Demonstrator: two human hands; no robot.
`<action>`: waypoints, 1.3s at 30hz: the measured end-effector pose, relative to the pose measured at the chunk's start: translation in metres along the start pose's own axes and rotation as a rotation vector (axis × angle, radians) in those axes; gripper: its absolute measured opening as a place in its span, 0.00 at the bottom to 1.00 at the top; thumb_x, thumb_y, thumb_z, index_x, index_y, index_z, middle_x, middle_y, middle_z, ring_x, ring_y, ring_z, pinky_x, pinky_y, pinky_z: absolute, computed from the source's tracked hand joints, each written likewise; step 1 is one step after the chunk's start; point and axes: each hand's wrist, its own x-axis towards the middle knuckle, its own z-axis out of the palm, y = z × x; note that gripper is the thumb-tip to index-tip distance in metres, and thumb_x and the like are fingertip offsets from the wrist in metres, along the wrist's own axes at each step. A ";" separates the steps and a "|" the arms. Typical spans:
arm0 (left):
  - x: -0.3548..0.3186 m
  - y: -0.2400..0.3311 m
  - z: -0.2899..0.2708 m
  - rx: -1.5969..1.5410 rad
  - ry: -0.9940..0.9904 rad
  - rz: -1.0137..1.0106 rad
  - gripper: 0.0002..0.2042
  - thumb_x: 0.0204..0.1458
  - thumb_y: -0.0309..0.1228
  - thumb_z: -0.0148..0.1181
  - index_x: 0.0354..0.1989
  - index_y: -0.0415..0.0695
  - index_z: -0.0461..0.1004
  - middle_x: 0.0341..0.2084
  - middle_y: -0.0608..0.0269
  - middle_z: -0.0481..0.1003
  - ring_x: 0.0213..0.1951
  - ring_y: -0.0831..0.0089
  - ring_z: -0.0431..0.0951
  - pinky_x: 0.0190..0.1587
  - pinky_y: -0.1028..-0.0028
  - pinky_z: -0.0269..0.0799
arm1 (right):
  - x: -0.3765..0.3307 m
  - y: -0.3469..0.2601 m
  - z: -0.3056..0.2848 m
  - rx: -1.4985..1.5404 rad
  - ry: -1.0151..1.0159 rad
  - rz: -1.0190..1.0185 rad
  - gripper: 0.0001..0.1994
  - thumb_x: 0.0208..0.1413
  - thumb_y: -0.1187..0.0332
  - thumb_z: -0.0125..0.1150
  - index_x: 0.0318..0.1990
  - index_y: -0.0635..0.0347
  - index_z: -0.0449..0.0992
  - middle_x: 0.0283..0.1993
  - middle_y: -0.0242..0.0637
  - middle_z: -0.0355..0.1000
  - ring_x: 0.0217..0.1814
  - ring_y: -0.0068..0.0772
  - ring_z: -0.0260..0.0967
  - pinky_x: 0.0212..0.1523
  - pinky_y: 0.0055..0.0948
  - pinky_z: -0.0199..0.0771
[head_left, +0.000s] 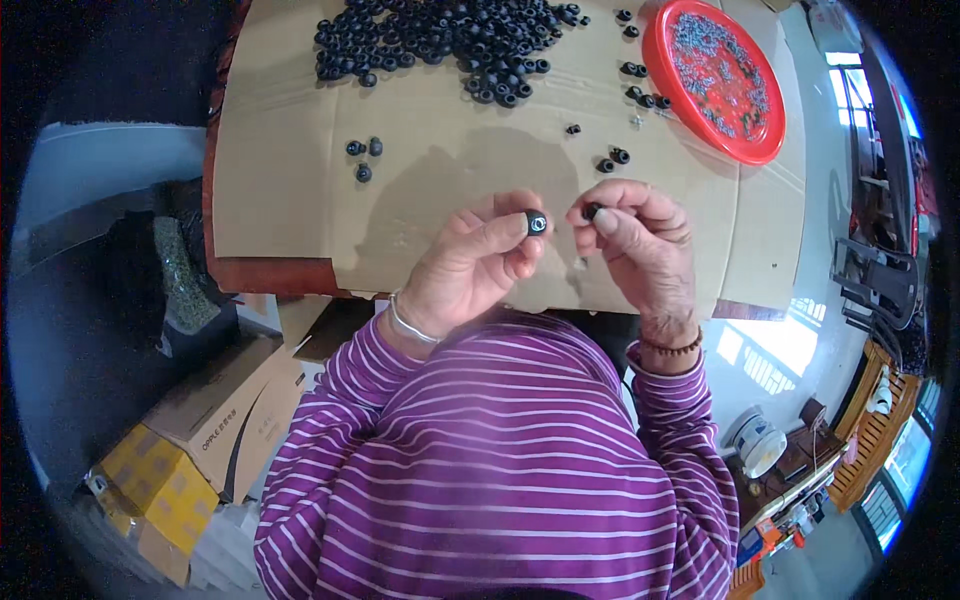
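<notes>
Cardboard [300, 200] covers the counter. Above it, the left hand [470, 265] pinches a black round part [537, 223]; the right hand [640, 240] pinches a smaller black piece [592, 210] (nearly touching). Beyond: black parts heap [440, 35], red tray [712, 80].

Open cardboard-covered worktop [290, 200] just beyond both hands, free for passing. Far ahead, blocked by a dense heap of black rings [440, 35]. Far right, barred by a red tray [712, 80], stray rings beside it. Three loose rings [362, 155] on the left.
</notes>
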 end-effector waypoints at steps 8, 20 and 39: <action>0.000 -0.032 0.024 0.158 0.016 0.001 0.09 0.53 0.23 0.52 0.42 0.40 0.69 0.33 0.61 0.72 0.32 0.78 0.75 0.32 0.82 0.74 | -0.036 0.009 -0.016 -0.191 0.115 -0.162 0.05 0.52 0.79 0.52 0.36 0.68 0.72 0.32 0.39 0.71 0.29 0.23 0.67 0.30 0.22 0.69; 0.021 -0.051 0.020 0.305 0.059 0.150 0.09 0.51 0.21 0.54 0.41 0.40 0.70 0.35 0.56 0.75 0.34 0.73 0.77 0.32 0.78 0.75 | -0.009 0.037 -0.063 -1.313 0.219 -0.663 0.10 0.42 0.78 0.58 0.35 0.60 0.72 0.31 0.39 0.66 0.33 0.40 0.65 0.32 0.34 0.67; 0.062 -0.044 0.017 1.602 0.255 0.771 0.08 0.44 0.18 0.61 0.34 0.39 0.75 0.31 0.62 0.76 0.33 0.75 0.76 0.35 0.78 0.73 | -0.003 0.017 -0.041 0.023 0.170 0.045 0.13 0.61 0.69 0.43 0.47 0.69 0.69 0.35 0.39 0.71 0.32 0.23 0.68 0.33 0.20 0.68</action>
